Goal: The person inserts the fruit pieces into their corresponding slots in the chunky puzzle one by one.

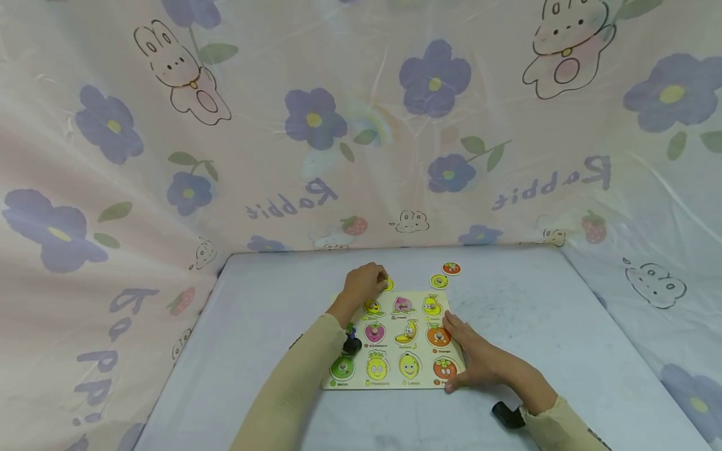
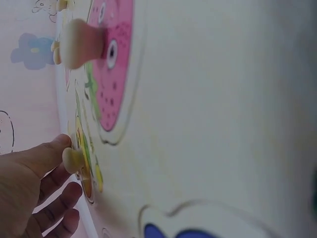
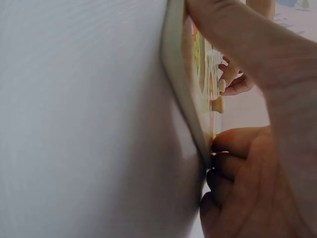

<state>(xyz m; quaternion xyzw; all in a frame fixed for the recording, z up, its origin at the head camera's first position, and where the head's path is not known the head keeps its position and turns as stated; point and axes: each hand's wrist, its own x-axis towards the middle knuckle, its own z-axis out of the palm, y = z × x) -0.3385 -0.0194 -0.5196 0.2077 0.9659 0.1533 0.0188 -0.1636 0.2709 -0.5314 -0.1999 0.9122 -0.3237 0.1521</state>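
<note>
A wooden fruit puzzle board [image 1: 392,360] lies flat on the table, with knobbed pieces in several of its recesses. At its far left edge my left hand [image 1: 361,285] has thumb and fingertips together at a round yellow puzzle piece [image 1: 388,285], partly covered by the fingers. In the left wrist view that hand [image 2: 34,183] shows behind the knob of a yellow piece [image 2: 85,161] set in the board; its exact contact is hidden. My right hand [image 1: 482,357] holds the board's right side, thumb at the near corner and fingertips [image 3: 223,163] against the edge.
Beyond the board lie a loose yellow piece [image 1: 439,281] and a loose red-orange piece [image 1: 451,269]. The white table [image 1: 271,326] meets a patterned curtain [image 1: 361,163] at the back and sides. A black wrist device [image 1: 507,415] sits by the right sleeve.
</note>
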